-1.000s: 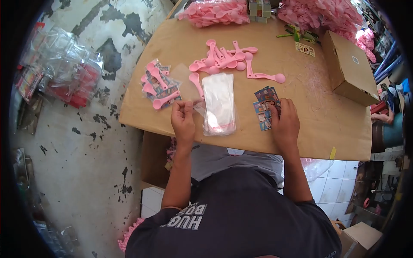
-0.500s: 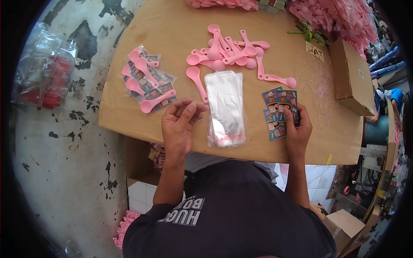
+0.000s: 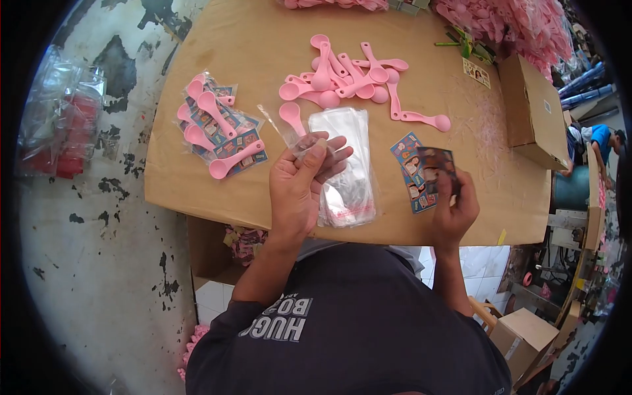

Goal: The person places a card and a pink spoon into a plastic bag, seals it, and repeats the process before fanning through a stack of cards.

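My left hand (image 3: 293, 187) is closed on a clear plastic bag (image 3: 271, 121), pinched between thumb and fingers, above the left edge of a stack of clear plastic bags (image 3: 345, 191). A pink measuring spoon (image 3: 290, 116) lies just beyond it, partly covered by the hand. My right hand (image 3: 455, 214) grips a printed card (image 3: 431, 157), raised and slightly blurred. Other blue printed cards (image 3: 409, 172) lie on the table beside that hand. Further back is a heap of pink measuring spoons (image 3: 359, 84). At left, several bagged spoons with cards (image 3: 217, 118) overlap in a pile.
A cardboard box (image 3: 532, 112) stands at the table's right edge, with a big heap of pink spoons in plastic (image 3: 510, 29) behind it. Clear and red plastic bags (image 3: 69, 118) lie on the floor at left. Another person (image 3: 600, 139) is at far right.
My left hand has moved right over the bag stack, and a clear bag now shows in its fingers. My right hand has lifted a card off the others.
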Demonstrator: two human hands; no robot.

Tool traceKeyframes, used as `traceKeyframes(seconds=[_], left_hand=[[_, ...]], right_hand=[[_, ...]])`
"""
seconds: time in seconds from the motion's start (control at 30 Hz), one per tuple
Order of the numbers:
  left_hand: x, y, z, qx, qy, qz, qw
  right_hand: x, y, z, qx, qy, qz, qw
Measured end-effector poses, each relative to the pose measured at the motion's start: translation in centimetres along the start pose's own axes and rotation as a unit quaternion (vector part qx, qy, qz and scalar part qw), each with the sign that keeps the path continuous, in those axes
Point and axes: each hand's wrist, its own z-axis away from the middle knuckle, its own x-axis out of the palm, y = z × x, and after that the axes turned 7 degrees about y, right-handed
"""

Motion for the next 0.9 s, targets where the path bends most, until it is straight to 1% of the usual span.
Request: traceKeyframes(seconds=[0.07,0.1,0.13,0.17,0.2,0.27,0.3,0.37,0.5,0.57,0.6,0.67,0.7,0.77,0.8,0.87,0.9], left_hand=[[0.5,-0.2,0.5,-0.003,0.004,0.005,1.000],[0.8,-0.4,0.7,-0.003,-0.001,0.007,1.000],[1.0,-0.6,0.8,-0.005,-0.008,0.009,1.000],[1.4,-0.7,0.8,-0.007,-0.012,0.007,1.000],[1.8,-0.7,1.0,-0.004,-0.018,0.004,1.000],[2.2,-0.9,1.4,0.001,-0.021,-0.001,1.000],[2.2,-1.0,1.4,-0.001,-0.020,0.001,1.000],[2.4,-1.1,1.5,0.002,-0.017,0.002,1.000],[2.3,-1.6,1.8,0.005,-0.014,0.007,1.000],[2.5,-1.7,1.9,0.003,-0.022,0.009,1.000],[2.8,-1.7,2.0,0.009,-0.024,-0.003,1.000],[3.0,-1.7,2.2,0.013,-0.031,-0.016,0.999],[2.9,-1.8,2.2,0.020,-0.040,-0.025,0.999],[3.0,-1.8,2.4,0.025,-0.052,-0.035,0.998],[3.1,-1.6,2.5,0.027,-0.051,-0.046,0.997],[3.0,-1.3,2.4,0.028,-0.053,-0.055,0.997],[2.9,-1.1,2.2,0.054,-0.053,-0.058,0.995]], right_hand=[[1.0,-2.5,0.9,0.071,-0.052,-0.178,0.980],[1.1,-3.6,0.9,0.072,-0.048,-0.180,0.980],[1.0,-4.5,0.8,0.133,-0.130,-0.193,0.963],[1.0,-5.0,0.8,0.193,-0.212,-0.204,0.936],[1.1,-5.1,0.8,0.195,-0.210,-0.204,0.936],[1.7,-5.3,0.4,0.246,-0.232,-0.284,0.897],[1.7,-5.4,0.4,0.245,-0.234,-0.287,0.896],[2.0,-5.7,0.3,0.317,-0.214,-0.387,0.839],[2.5,-5.7,0.9,0.306,-0.207,-0.381,0.847],[2.0,-5.4,0.8,0.269,-0.287,-0.307,0.866],[1.9,-5.3,0.6,0.270,-0.285,-0.308,0.867],[1.8,-5.1,0.0,0.180,-0.324,-0.253,0.894],[1.6,-5.0,-0.3,0.180,-0.321,-0.253,0.895],[1.1,-4.8,-0.9,0.267,-0.360,-0.302,0.841],[1.0,-4.7,-0.7,0.268,-0.358,-0.302,0.842],[1.2,-4.4,-0.4,0.298,-0.300,-0.385,0.821],[1.3,-4.1,-0.2,0.297,-0.299,-0.383,0.822]])
